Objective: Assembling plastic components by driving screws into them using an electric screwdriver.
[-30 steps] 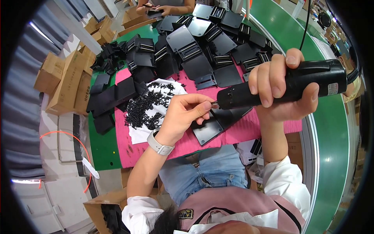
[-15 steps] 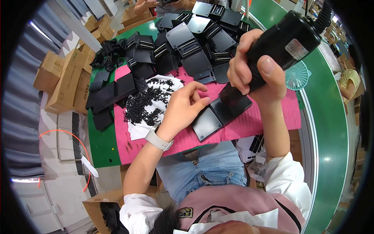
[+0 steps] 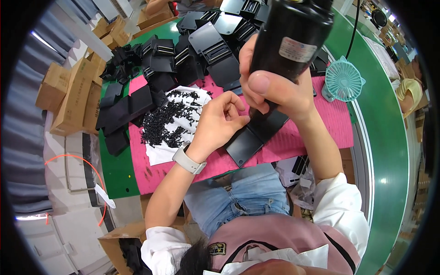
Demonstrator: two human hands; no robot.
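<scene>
My right hand (image 3: 275, 89) is wrapped around a thick black electric screwdriver (image 3: 291, 39), held upright with its tip pointing down. Below it lies a black two-panel part (image 3: 245, 146), like a hinged stand, on the pink mat. The screwdriver's tip is over the upper panel, and the hand covers the exact contact. Beside the part's left edge, my left hand (image 3: 217, 119) has its fingers curled and thumb near the index tip; anything pinched there is too small to make out. Left of that hand, many small black screws (image 3: 160, 123) lie spread on a white cloth (image 3: 158, 156).
Black stand parts (image 3: 206, 43) pile up at the back of the green table. More black plates (image 3: 120, 107) lie left of the screws. A teal fan (image 3: 343, 80) stands at the right of the pink mat (image 3: 321, 133). Cardboard boxes (image 3: 73, 98) stand at the left.
The screwdriver and my right hand have shifted left, toward my left hand, and the tool stands more upright. My left thumb and index finger have drawn closer together. The fan is now fully uncovered.
</scene>
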